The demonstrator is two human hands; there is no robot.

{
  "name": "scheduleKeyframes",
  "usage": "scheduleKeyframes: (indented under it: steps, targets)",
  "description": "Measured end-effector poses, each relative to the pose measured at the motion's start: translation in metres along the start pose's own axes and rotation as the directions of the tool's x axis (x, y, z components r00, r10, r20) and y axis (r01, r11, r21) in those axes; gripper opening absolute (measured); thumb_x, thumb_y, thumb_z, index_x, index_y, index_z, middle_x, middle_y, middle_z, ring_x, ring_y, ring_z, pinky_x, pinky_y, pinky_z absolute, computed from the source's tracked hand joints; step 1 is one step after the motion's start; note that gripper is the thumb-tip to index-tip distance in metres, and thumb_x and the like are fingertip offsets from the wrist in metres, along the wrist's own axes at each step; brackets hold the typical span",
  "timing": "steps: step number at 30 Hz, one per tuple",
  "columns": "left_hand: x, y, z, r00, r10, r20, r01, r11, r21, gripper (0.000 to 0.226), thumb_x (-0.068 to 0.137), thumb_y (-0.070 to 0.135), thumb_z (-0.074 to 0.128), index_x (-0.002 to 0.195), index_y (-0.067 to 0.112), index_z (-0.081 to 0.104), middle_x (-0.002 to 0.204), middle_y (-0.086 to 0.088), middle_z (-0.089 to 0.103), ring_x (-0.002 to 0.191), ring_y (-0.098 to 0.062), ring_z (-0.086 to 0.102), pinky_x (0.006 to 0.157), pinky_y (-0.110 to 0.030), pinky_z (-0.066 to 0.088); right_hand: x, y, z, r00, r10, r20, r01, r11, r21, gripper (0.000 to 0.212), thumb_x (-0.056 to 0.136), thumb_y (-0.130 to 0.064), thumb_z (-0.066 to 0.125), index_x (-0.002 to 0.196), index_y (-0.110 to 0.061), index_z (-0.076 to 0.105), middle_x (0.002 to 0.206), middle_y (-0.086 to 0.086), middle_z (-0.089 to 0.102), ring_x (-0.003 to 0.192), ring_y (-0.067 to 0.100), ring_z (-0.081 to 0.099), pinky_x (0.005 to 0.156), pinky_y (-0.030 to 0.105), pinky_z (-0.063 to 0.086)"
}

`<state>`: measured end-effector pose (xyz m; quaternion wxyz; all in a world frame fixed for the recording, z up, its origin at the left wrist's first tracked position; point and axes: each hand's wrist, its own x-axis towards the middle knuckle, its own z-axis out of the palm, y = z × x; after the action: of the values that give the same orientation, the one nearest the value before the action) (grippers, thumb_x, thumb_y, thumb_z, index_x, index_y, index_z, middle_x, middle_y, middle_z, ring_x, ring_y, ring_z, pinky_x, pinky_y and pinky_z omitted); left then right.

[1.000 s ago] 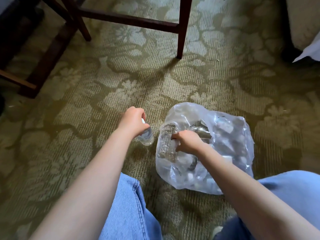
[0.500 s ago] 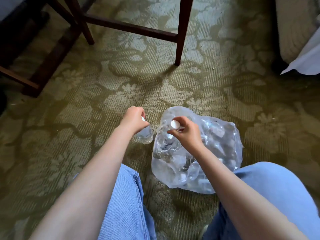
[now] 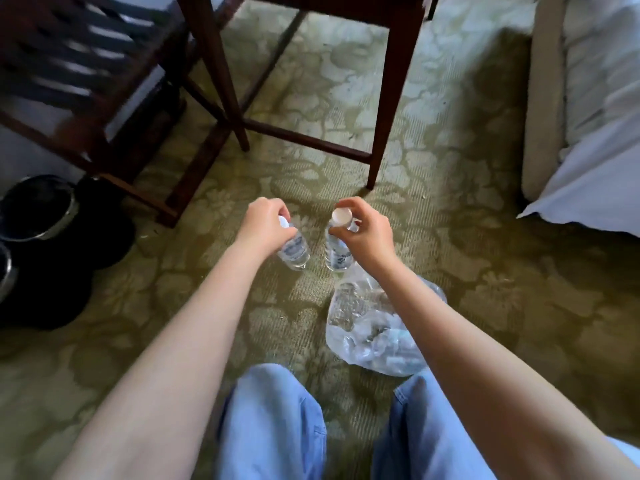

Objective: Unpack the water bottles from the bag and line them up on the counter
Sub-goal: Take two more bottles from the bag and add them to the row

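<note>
While the left grip wraps the top of the left bottle and the right grip pinches the right bottle by its cap, both hang roughly upright, side by side (bag nearer, rightward).

1. One head-worn wide-angle view looks forward and steeply down onto the carpet.
2. It sits near the floor scene: knees fill the bottom edge of the frame.
3. Dark table legs cross the top of the frame.
</note>
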<state>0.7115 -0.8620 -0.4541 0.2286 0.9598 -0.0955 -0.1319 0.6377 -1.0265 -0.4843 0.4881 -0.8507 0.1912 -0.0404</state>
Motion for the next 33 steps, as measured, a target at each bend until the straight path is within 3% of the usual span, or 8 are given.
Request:
scheduleKeyframes:
  steps: [4,11,16,20,28,33]
  targets:
    - [-0.043,0.032,-0.112,0.999,-0.018,-0.047,0.019,1.000,0.018,0.018,0.077,0.023,0.072,0.086,0.011,0.063,0.095,-0.005,0.053,0.085,-0.018,0.048,0.071,-0.026,0.037,-0.019,-0.119,-0.040,0.997,-0.057,0.060,0.059,0.997,-0.045,0.036,0.077,-0.021,0.078,0.109,-0.025,0.063,0.103,-0.002,0.070,0.093,0.021,0.062,0.082,0.040,0.052]
    - [-0.126,0.064,-0.283,0.990,-0.073,-0.122,0.080,0.995,0.052,0.019,0.075,0.024,0.072,0.084,0.010,0.065,0.100,-0.011,0.061,0.092,-0.028,0.058,0.076,-0.032,0.047,-0.061,-0.297,-0.084,0.918,-0.321,0.233,0.383,0.868,-0.316,0.040,0.081,-0.036,0.072,0.116,-0.021,0.063,0.111,0.000,0.058,0.112,0.021,0.051,0.083,0.036,0.047]
    - [-0.205,0.062,-0.354,0.954,-0.192,-0.230,0.211,0.976,0.059,0.019,0.077,0.025,0.071,0.085,0.010,0.064,0.099,-0.010,0.061,0.092,-0.027,0.057,0.072,-0.031,0.044,-0.106,-0.387,-0.090,0.828,-0.427,0.365,0.547,0.759,-0.354,0.036,0.084,-0.038,0.067,0.113,-0.016,0.062,0.107,0.004,0.054,0.097,0.027,0.058,0.076,0.036,0.047]
    - [-0.283,0.047,-0.392,0.874,-0.328,-0.359,0.353,0.936,0.004,0.018,0.073,0.023,0.071,0.084,0.011,0.063,0.098,-0.011,0.063,0.093,-0.028,0.058,0.076,-0.035,0.046,-0.156,-0.436,-0.077,0.744,-0.489,0.456,0.641,0.715,-0.280,0.037,0.084,-0.040,0.067,0.111,-0.015,0.060,0.108,0.004,0.057,0.097,0.028,0.061,0.078,0.037,0.050]
    - [-0.476,-0.006,-0.461,0.657,-0.544,-0.521,0.606,0.793,-0.064,0.016,0.077,0.023,0.068,0.087,0.011,0.065,0.100,-0.011,0.065,0.097,-0.029,0.058,0.079,-0.033,0.045,-0.296,-0.543,-0.035,0.459,-0.595,0.660,0.839,0.535,-0.101,0.035,0.079,-0.040,0.065,0.100,-0.013,0.059,0.102,0.006,0.066,0.094,0.027,0.062,0.067,0.033,0.048]
    - [-0.610,-0.052,-0.491,0.497,-0.618,-0.609,0.701,0.699,-0.137,0.018,0.083,0.027,0.064,0.091,0.011,0.066,0.106,-0.011,0.065,0.104,-0.029,0.057,0.084,-0.033,0.044,-0.415,-0.601,0.010,0.298,-0.634,0.713,0.887,0.461,0.039,0.042,0.076,-0.042,0.065,0.110,-0.017,0.062,0.108,0.006,0.066,0.098,0.027,0.061,0.071,0.030,0.046]
